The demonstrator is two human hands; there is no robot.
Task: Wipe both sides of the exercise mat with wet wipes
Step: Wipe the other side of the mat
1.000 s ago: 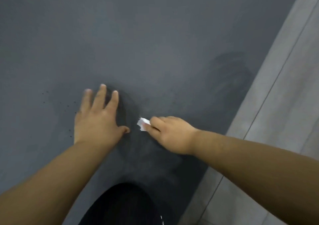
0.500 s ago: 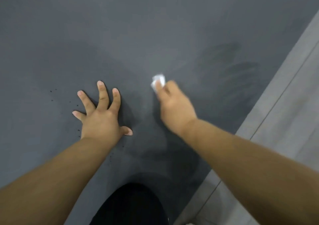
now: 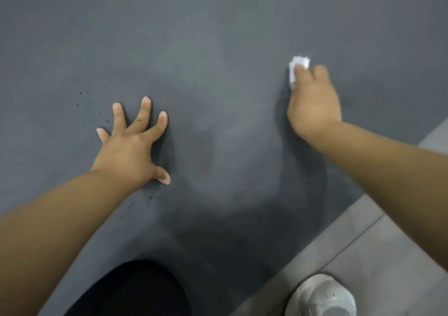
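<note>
Right hand (image 3: 314, 102) presses wet wipe (image 3: 297, 67) on mat (image 3: 218, 36); left hand (image 3: 132, 146) braces.

Dim, even light is spread over the dark grey exercise mat (image 3: 218, 36). Soft shadows are cast beside the left hand (image 3: 131, 146) and near the bottom edge. The right hand (image 3: 312, 102) and its crumpled white wet wipe (image 3: 299, 63) are smeared by blur.

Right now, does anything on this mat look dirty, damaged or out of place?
Small dark specks dot the dark grey exercise mat beside the spread left hand. They look like dirt or pits; I cannot tell which. The right hand grips the white wet wipe away from them.
</note>
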